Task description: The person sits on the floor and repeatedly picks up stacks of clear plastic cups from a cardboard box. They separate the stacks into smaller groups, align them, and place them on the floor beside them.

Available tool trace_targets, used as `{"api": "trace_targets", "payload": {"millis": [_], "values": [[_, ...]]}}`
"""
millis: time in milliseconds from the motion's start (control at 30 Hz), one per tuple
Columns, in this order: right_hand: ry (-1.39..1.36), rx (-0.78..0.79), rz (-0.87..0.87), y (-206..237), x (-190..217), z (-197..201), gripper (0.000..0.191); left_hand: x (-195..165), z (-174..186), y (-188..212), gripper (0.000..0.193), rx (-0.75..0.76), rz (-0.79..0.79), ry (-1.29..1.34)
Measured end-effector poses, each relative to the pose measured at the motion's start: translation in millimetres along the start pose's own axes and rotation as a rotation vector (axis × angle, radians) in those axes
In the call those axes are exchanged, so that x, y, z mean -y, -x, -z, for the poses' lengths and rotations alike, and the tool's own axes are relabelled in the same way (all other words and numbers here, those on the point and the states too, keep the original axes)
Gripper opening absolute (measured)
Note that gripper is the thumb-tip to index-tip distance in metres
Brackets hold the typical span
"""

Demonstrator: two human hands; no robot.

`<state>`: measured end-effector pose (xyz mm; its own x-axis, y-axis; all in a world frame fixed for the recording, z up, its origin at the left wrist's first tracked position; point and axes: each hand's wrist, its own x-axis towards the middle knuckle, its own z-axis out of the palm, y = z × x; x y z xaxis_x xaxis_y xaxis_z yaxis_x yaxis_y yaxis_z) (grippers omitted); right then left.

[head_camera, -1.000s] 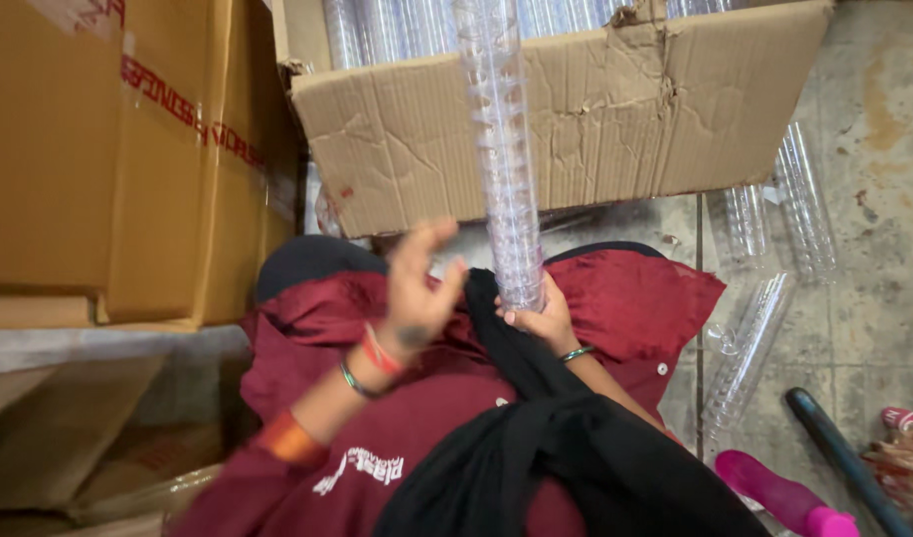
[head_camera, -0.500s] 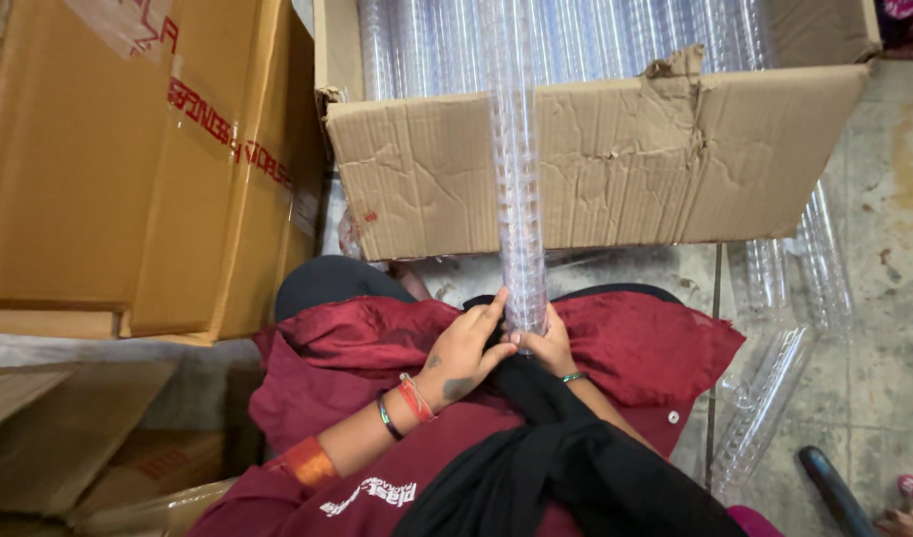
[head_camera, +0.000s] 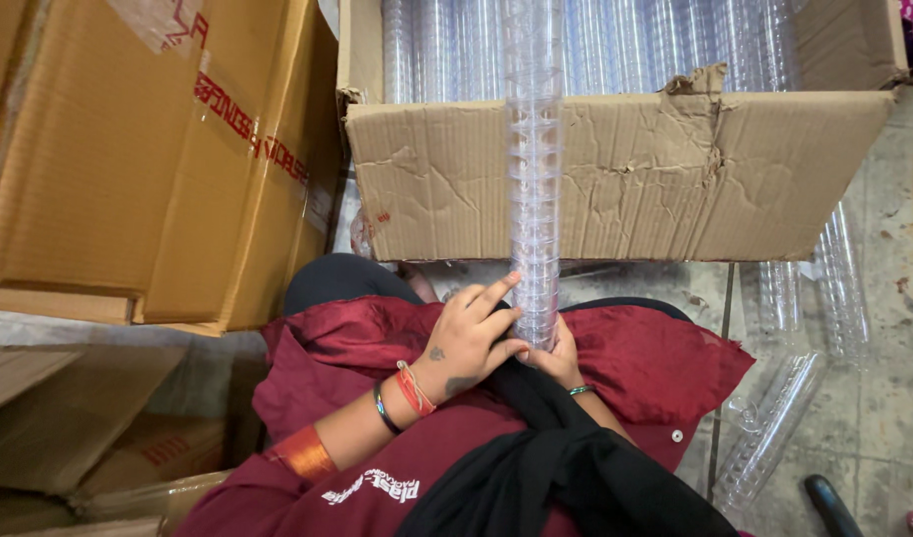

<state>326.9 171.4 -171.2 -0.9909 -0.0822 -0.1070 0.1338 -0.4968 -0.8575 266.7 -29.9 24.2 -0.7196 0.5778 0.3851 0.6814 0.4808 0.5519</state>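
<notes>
A: What are the hands doing?

B: Both are gripping the tall stack of clear plastic cups [head_camera: 534, 189], which is standing upright on the lap over the maroon cloth [head_camera: 665, 363]. The left hand [head_camera: 466, 343] is pressing against the stack's base from about nine o'clock, its grip closing on the lower cups with the index finger stretching up along them. The right hand [head_camera: 556, 358] is cupping the bottom of the stack from about five o'clock, so its grip is also holding the stack, though its fingers are mostly hiding behind it.

A: And where is the stack rising to?

B: It is running straight toward twelve o'clock, passing in front of the open cardboard box [head_camera: 635, 179], which is holding more rows of clear cup stacks [head_camera: 675, 45].

A: Anything else around?

B: Closed brown cartons [head_camera: 148, 159] are sitting at ten o'clock. Loose sleeves of clear cups [head_camera: 794, 378] are lying on the tiled floor [head_camera: 874, 418] at three to four o'clock. A black scarf [head_camera: 566, 467] is draping down at six o'clock.
</notes>
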Motion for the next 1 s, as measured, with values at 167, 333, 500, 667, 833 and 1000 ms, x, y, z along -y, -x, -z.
{"api": "trace_targets", "payload": {"millis": [167, 333, 500, 667, 833, 1000], "values": [[0.063, 0.013, 0.022, 2.3, -0.7, -0.4, 0.080, -3.6, -2.7, -12.6, 0.073, -0.062, 0.105, 0.131], [0.022, 0.022, -0.013, 4.5, 2.3, -4.8, 0.078, -7.0, -1.4, -28.0, 0.084, 0.048, 0.278, 0.048], [0.017, 0.021, -0.026, 4.3, 5.9, -7.9, 0.078, -13.7, 11.7, -39.3, 0.063, -0.193, 0.076, -0.108], [0.019, 0.012, -0.026, 5.2, 7.3, -8.5, 0.075, -7.6, 23.6, -58.1, 0.042, -0.185, -0.018, -0.163], [0.041, 0.018, -0.018, 5.2, 11.5, -10.6, 0.071, -5.9, 28.4, -69.0, 0.043, -0.223, 0.028, -0.088], [0.081, 0.043, 0.017, 5.0, 15.1, -14.3, 0.069, 3.8, 34.5, -84.0, 0.070, -0.216, 0.163, -0.041]]}}
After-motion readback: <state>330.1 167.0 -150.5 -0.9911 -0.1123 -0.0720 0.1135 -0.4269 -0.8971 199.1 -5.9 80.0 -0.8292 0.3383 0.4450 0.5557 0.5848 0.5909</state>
